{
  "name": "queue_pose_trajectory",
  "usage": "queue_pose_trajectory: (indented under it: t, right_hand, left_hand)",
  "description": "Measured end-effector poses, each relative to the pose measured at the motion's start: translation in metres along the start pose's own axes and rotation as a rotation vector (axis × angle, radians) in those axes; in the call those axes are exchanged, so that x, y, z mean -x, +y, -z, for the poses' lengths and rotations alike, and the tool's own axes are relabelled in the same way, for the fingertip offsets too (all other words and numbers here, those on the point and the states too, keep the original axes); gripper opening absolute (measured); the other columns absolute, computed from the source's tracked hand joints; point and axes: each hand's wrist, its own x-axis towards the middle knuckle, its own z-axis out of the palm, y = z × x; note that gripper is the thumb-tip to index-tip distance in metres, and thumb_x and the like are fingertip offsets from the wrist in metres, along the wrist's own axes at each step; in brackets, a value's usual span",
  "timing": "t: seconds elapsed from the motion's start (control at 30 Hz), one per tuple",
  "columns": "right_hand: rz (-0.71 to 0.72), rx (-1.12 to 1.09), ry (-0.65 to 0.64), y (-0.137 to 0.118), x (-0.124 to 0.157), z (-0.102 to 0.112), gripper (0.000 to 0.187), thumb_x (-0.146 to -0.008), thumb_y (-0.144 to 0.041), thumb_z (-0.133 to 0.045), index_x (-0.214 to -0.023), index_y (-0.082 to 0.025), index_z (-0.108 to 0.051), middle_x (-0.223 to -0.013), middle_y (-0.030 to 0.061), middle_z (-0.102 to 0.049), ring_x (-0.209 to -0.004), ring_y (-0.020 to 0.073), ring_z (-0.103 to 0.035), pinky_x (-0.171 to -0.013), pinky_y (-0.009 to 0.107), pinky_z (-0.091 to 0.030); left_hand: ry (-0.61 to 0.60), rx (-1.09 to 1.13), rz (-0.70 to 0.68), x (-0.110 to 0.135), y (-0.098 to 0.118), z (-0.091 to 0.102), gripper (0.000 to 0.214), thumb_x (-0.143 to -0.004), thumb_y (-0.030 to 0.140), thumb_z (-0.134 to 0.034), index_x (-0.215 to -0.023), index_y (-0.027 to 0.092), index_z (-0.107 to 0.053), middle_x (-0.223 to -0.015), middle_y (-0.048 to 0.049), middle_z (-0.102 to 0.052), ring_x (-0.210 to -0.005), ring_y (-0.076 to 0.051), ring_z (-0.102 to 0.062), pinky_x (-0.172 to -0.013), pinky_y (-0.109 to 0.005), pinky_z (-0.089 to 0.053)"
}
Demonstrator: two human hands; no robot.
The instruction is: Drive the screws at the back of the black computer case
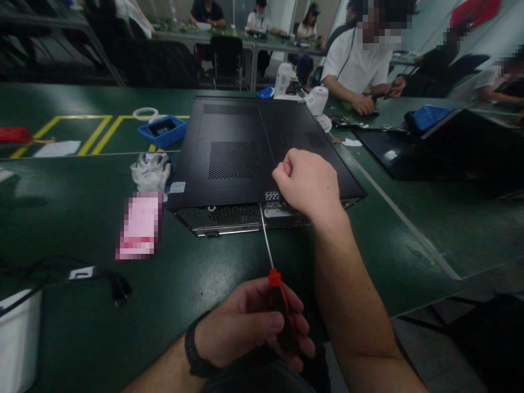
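Note:
A black computer case (237,123) lies flat on the green table, its rear side facing me. My left hand (249,322), with a dark band on the wrist, is closed around the red and black handle of a screwdriver (282,308). The screwdriver's long shaft points away from me, and its tip meets the rear edge of the case near the middle. My right hand (309,180) is curled into a fist and rests on top of the case near that edge. Whether anything is inside its fingers is hidden.
White gloves (151,172), a pink card (141,224) and a blue tray (164,131) sit left of the case. A black cable (117,284) lies at the near left. Black panels (450,147) are at the right. Across the table a person (356,60) handles parts.

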Motion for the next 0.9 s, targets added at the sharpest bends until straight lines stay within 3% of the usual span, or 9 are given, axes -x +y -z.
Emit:
queue_pose_trajectory:
  t: [0.23,0.47,0.7,0.9]
  right_hand:
    - [0.007,0.001,0.013,-0.0001,0.0009,-0.0002,0.022,-0.093,-0.029,-0.047,-0.084,-0.02,-0.065,-0.089,0.0084,-0.072,-0.08,0.022,-0.06,-0.067,0.035,-0.031]
    - [0.011,-0.001,0.017,0.001,0.0005,-0.0009,0.022,-0.093,-0.029,-0.046,-0.081,-0.021,-0.064,-0.087,0.0079,-0.072,-0.077,0.0209,-0.058,-0.066,0.035,-0.029]
    - [0.015,-0.001,0.017,0.0009,0.0012,-0.0004,0.023,-0.093,-0.029,-0.046,-0.084,-0.021,-0.065,-0.088,0.0089,-0.072,-0.081,0.0224,-0.06,-0.069,0.035,-0.033]
    - [0.005,0.002,-0.001,-0.0005,0.001,0.0012,0.023,-0.093,-0.029,-0.046,-0.084,-0.02,-0.066,-0.088,0.0091,-0.072,-0.08,0.0223,-0.06,-0.069,0.035,-0.033]
  left_hand:
    - [-0.042,-0.033,-0.089,-0.0029,-0.0083,0.0081,0.021,-0.09,0.019,-0.077,-0.106,0.019,-0.063,-0.1,-0.0034,-0.076,-0.087,-0.019,-0.08,-0.06,-0.02,-0.064]
    - [0.008,0.016,0.013,-0.0001,-0.0001,0.0009,0.026,-0.093,0.022,-0.074,-0.117,0.014,-0.067,-0.104,-0.0081,-0.076,-0.097,-0.022,-0.079,-0.075,-0.029,-0.067]
    - [-0.016,-0.028,-0.073,-0.0024,-0.0063,0.0039,0.022,-0.091,0.02,-0.076,-0.107,0.018,-0.062,-0.099,-0.0032,-0.075,-0.087,-0.018,-0.08,-0.062,-0.022,-0.065]
    - [-0.022,-0.009,-0.069,-0.0026,-0.0054,0.0035,0.022,-0.094,0.025,-0.074,-0.111,0.017,-0.061,-0.101,-0.0069,-0.077,-0.09,-0.02,-0.081,-0.069,-0.026,-0.066]
